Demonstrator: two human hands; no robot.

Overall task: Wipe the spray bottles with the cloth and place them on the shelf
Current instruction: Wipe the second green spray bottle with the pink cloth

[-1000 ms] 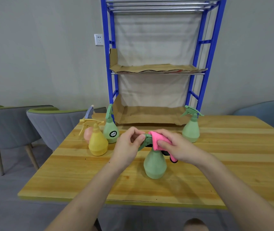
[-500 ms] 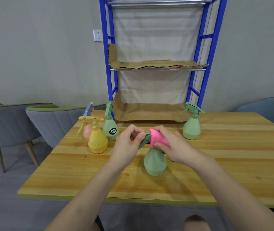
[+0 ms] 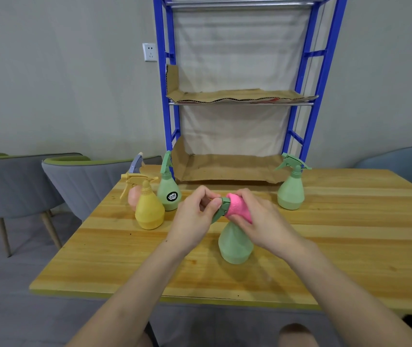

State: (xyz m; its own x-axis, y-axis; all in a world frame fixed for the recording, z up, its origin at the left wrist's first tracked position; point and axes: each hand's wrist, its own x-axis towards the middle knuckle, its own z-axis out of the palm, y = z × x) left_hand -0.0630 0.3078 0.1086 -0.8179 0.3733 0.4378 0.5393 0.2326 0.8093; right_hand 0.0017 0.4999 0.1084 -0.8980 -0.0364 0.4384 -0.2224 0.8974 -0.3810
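A light green spray bottle stands on the wooden table in front of me. My left hand pinches its dark green spray head at the nozzle end. My right hand presses a pink cloth around the top of that head, and the cloth hides most of it. Other bottles stand further back: a yellow one, a pink one behind it, a green one with a black label, and a green one at the right. The blue shelf rises behind the table.
Cardboard sheets line the shelf levels, one at table height and one higher up. Grey chairs stand to the left of the table and a blue-grey one to the right. A wall socket sits left of the shelf.
My right hand has drawn the pink cloth tighter over the spray head, and it now bunches closer to my left fingers. The bottle stays in the same spot.
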